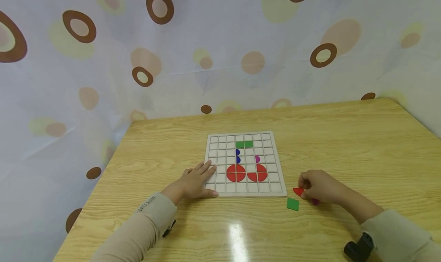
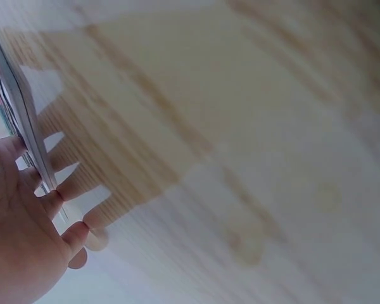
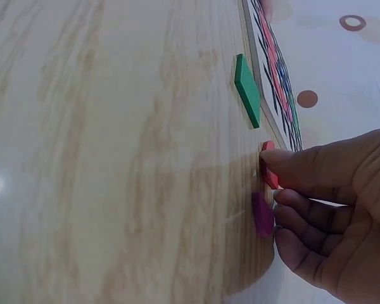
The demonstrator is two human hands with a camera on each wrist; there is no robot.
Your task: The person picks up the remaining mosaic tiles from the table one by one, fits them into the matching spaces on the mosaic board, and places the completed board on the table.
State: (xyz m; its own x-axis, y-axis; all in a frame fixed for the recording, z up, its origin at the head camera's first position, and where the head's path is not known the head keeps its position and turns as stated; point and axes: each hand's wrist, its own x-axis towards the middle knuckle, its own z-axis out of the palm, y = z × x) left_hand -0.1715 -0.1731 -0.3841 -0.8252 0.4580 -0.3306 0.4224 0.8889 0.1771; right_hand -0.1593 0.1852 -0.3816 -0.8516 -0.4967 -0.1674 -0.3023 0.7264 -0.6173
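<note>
My left hand (image 1: 195,181) rests with spread, straight fingers on the left edge of a white grid board (image 1: 220,187). Off the board's lower right corner, my right hand (image 1: 318,185) pinches a red quarter-circle tile (image 1: 297,191) between thumb and fingers, close over the table. A magenta half-round tile (image 3: 262,215) lies right by the curled fingers in the right wrist view, partly covered in the head view. Just left of that hand lies a green square tile (image 1: 293,204).
On the board sit two green squares (image 1: 244,144), two blue half-rounds (image 1: 238,156), a magenta half-round (image 1: 257,159), a full red circle (image 1: 236,173) and three red quarters (image 1: 260,173). The wooden table (image 1: 165,139) meets a patterned cloth (image 1: 227,86) behind.
</note>
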